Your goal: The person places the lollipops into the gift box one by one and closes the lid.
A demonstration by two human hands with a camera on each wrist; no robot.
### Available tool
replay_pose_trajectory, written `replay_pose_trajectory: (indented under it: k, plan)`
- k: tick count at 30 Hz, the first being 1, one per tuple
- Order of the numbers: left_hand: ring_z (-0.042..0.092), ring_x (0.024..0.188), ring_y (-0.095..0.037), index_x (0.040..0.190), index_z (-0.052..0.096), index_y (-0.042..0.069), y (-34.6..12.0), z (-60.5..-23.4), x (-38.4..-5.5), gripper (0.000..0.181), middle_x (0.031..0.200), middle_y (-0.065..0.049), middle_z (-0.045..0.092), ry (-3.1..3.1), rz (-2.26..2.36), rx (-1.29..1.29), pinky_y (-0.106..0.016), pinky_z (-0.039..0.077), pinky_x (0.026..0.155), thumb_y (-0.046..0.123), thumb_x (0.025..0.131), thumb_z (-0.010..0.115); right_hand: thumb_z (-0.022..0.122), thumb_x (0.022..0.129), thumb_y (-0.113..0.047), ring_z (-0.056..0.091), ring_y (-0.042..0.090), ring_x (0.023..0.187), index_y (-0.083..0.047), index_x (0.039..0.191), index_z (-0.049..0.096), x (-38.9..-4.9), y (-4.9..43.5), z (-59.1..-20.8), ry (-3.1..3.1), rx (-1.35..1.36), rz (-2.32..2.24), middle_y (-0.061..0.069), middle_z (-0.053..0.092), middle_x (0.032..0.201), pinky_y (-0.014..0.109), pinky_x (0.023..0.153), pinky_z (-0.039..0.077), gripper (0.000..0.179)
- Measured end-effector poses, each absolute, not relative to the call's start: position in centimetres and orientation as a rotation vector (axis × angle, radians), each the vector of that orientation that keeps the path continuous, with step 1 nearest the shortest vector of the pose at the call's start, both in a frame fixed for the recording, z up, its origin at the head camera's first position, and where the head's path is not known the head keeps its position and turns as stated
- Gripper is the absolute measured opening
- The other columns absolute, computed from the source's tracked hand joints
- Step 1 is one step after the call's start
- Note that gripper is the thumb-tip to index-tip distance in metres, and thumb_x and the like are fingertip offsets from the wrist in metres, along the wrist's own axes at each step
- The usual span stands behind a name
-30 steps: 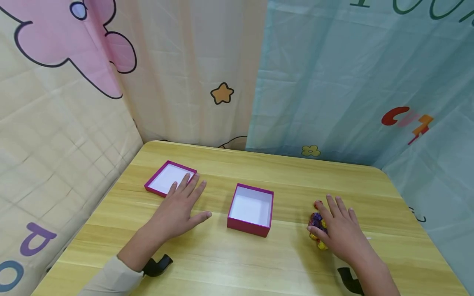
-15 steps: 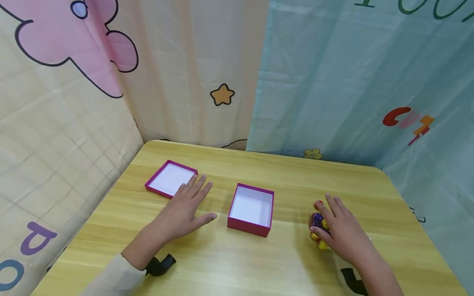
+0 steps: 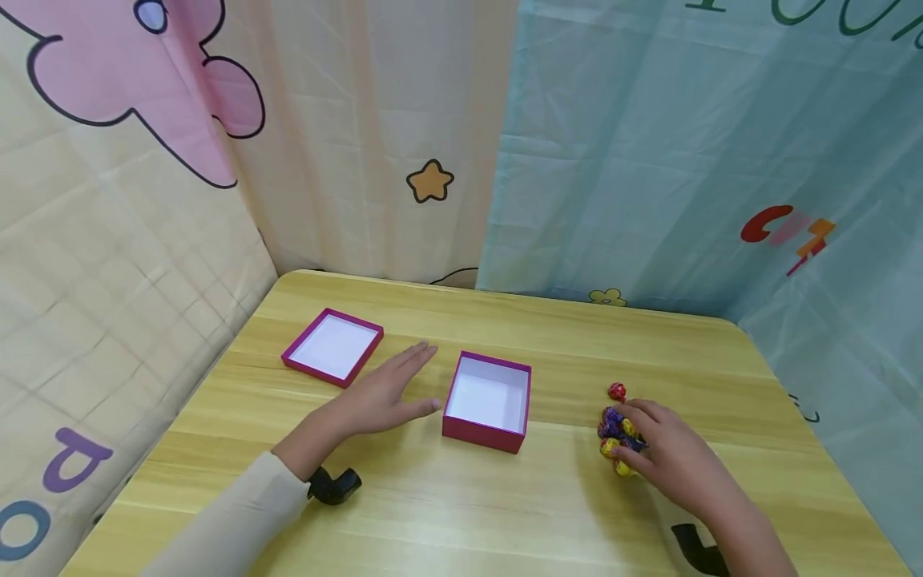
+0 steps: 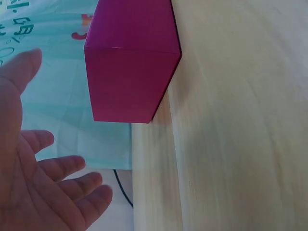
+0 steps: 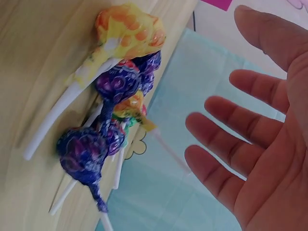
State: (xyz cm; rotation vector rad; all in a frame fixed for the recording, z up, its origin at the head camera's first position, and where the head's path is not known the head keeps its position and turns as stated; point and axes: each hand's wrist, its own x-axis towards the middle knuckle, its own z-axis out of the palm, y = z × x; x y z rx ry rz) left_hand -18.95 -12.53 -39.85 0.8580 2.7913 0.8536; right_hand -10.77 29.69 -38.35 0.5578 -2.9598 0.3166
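A magenta box (image 3: pixel 485 433) with a white inside stands uncovered mid-table. Its shallow lid (image 3: pixel 334 346) lies inside-up farther left. Between the two, my left hand (image 3: pixel 378 394) hovers with fingers extended and thumb toward the box; in the left wrist view the box (image 4: pixel 130 82) is apart from the fingers. On the right, my right hand (image 3: pixel 674 457) reaches over several wrapped lollipops (image 3: pixel 613 423), fingers loosely bent. In the right wrist view, a yellow lollipop (image 5: pixel 131 29) and purple ones (image 5: pixel 83 153) lie beside the open palm, ungripped. A red lollipop (image 3: pixel 617 391) sits just behind the heap.
The light wooden table (image 3: pixel 433 521) ends at a back edge against printed curtains (image 3: pixel 613 160). Another patterned cloth (image 3: pixel 144 264) hangs along the left side. Black wrist straps (image 3: pixel 335 486) sit by both wrists.
My left hand has moved right, off the lid and toward the box. My right hand has drawn its fingers in and lowered closer over the lollipops. Box and lid stay put.
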Motion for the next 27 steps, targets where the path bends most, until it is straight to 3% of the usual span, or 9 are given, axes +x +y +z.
replay_pose_trajectory:
  k: [4,10,16,21,27]
  plan:
    - [0.025,0.147,-0.024,0.160,0.020,0.025,-12.2,-40.0,-20.0,0.089,0.162,0.001,0.024,2.675,0.950,0.840,-0.049,0.028,0.114,0.060,0.090,0.063,0.083,0.082,-0.026,0.062,0.035,0.107,-0.004,0.128,0.063,-10.8,29.9,-38.4,-2.978,0.555,0.324,0.012,0.064,0.118,0.052,0.086,0.053,0.055]
    - [0.025,0.146,-0.020,0.160,0.018,0.028,-11.4,-40.1,-21.0,0.095,0.162,0.005,0.024,2.583,0.978,0.834,-0.048,0.029,0.114,0.066,0.086,0.064,0.081,0.083,-0.029,0.065,0.034,0.103,-0.007,0.124,0.066,-10.6,30.2,-38.6,-3.067,0.516,0.367,0.011,0.065,0.116,0.050,0.082,0.055,0.049]
    - [0.035,0.142,-0.022,0.161,0.012,0.026,-10.7,-40.4,-21.8,0.101,0.161,-0.003,0.028,2.527,0.974,0.820,-0.047,0.031,0.113,0.064,0.084,0.068,0.079,0.085,-0.032,0.065,0.036,0.103,-0.008,0.120,0.068,-10.4,30.6,-38.9,-3.105,0.525,0.374,0.015,0.066,0.118,0.051,0.081,0.055,0.044]
    - [0.032,0.144,-0.026,0.161,0.007,0.022,-10.4,-41.1,-22.2,0.108,0.162,-0.006,0.024,2.489,0.969,0.782,-0.046,0.028,0.115,0.062,0.083,0.070,0.080,0.083,-0.032,0.064,0.037,0.108,-0.012,0.111,0.069,-10.3,31.0,-39.3,-3.102,0.563,0.305,0.015,0.067,0.119,0.053,0.085,0.053,0.036]
    - [0.026,0.146,-0.023,0.161,0.009,0.020,-10.1,-41.6,-22.2,0.108,0.162,-0.004,0.024,2.472,0.960,0.795,-0.042,0.024,0.117,0.061,0.083,0.071,0.082,0.081,-0.030,0.065,0.017,0.085,-0.018,0.105,0.069,-10.0,31.4,-39.7,-3.124,0.547,0.295,0.002,0.067,0.107,0.039,0.071,0.054,0.030]
